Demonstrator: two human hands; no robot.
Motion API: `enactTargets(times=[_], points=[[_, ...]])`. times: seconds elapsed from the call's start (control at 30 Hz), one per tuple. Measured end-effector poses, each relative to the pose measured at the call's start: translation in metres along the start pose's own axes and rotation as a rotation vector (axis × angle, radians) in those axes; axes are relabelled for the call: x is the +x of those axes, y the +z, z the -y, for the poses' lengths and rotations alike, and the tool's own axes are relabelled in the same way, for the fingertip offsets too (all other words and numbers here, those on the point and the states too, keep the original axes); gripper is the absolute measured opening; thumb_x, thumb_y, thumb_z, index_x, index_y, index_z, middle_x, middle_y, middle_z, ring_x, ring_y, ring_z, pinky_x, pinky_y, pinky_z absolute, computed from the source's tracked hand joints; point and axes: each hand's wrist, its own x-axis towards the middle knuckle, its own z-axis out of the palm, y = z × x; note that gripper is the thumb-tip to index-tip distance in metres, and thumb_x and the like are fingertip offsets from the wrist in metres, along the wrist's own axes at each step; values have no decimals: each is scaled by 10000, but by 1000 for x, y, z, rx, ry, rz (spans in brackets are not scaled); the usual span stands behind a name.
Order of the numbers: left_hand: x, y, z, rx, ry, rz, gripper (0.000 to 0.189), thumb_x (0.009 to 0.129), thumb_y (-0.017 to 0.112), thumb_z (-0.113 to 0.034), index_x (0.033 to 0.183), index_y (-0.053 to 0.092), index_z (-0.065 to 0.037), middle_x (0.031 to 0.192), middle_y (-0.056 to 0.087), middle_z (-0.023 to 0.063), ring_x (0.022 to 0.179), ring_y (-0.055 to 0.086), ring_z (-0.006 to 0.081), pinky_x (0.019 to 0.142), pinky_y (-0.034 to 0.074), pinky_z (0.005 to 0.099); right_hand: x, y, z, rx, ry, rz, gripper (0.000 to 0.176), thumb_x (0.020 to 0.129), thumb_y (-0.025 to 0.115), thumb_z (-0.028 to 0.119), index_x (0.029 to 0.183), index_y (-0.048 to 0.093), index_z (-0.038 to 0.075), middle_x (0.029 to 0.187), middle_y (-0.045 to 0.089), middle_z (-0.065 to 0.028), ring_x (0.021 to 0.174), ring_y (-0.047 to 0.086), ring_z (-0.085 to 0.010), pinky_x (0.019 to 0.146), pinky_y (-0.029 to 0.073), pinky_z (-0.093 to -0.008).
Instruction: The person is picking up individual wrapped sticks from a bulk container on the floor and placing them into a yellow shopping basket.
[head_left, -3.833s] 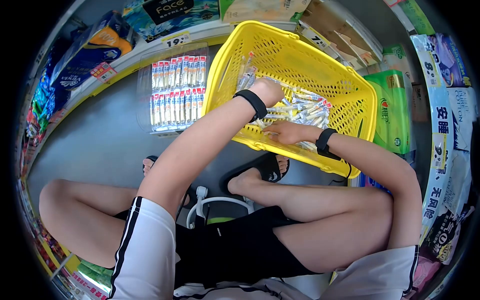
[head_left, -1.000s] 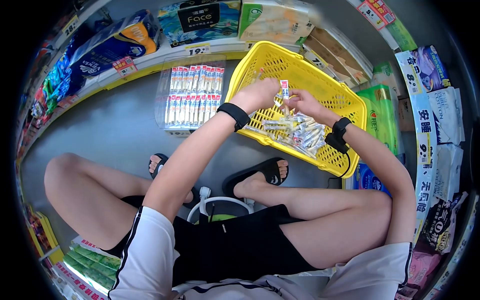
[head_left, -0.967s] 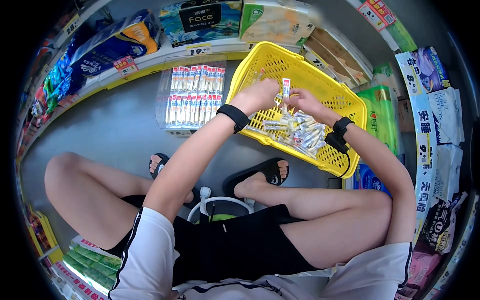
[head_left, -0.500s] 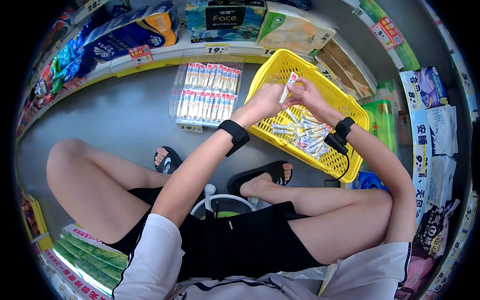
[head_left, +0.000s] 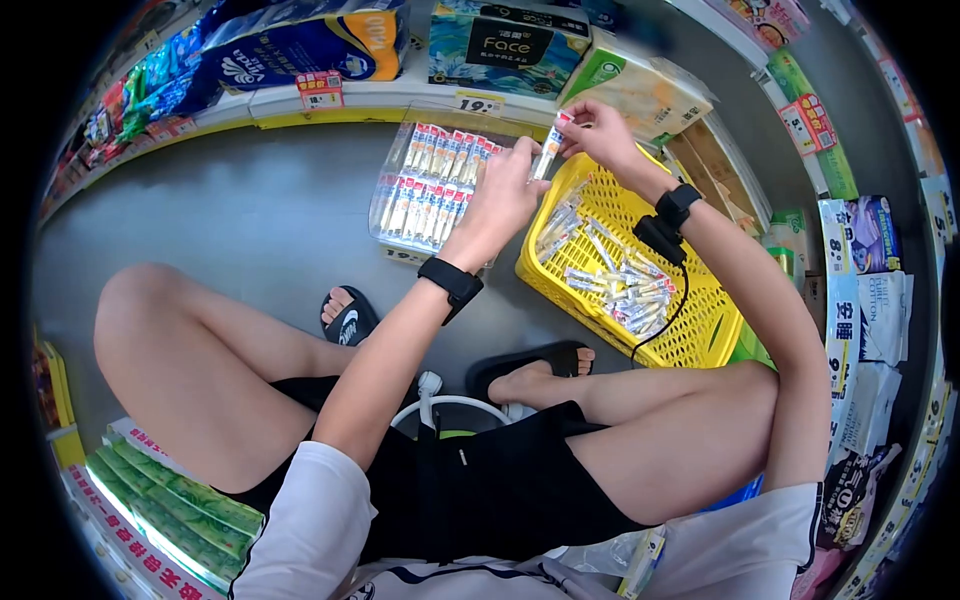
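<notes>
The right hand [head_left: 597, 130] pinches a packet [head_left: 549, 155] over the tray [head_left: 385, 232]; the left hand [head_left: 505, 195] touches it, grip unclear. Keeping it upright, aligned with the rows, seems best.

Tray [head_left: 383, 228] lies on the floor [head_left: 230, 220], basket [head_left: 700, 340] just right of it with sticks [head_left: 625, 290] inside; shelf [head_left: 380, 100] behind both, packs [head_left: 500, 45] on it

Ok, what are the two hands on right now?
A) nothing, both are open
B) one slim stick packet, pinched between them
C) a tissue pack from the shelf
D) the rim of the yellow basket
B: the left hand and the right hand both pinch one slim stick packet, raised between the clear tray and the yellow basket.
</notes>
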Motion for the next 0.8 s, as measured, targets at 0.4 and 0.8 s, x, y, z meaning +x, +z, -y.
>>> enactTargets(times=[0.4, 0.8], points=[[-4, -7, 87, 50, -136, 47, 518, 815, 711, 62, 1316, 607, -21, 1146, 616, 193, 1007, 634, 354, 842, 538, 425, 86, 59, -12, -595, -62, 132, 248, 829, 767, 139, 1034, 709, 13, 919, 750, -167, 806, 747, -283, 754, 582, -381], [-13, 28, 150, 54, -234, 53, 486, 798, 678, 96, 1266, 618, -20, 1054, 637, 215, 952, 646, 386, 837, 543, 448, 146, 92, -47, -1021, -132, 438, 286, 749, 727, 198, 940, 750, -14, 900, 740, -207, 876, 715, -346, 763, 560, -418]])
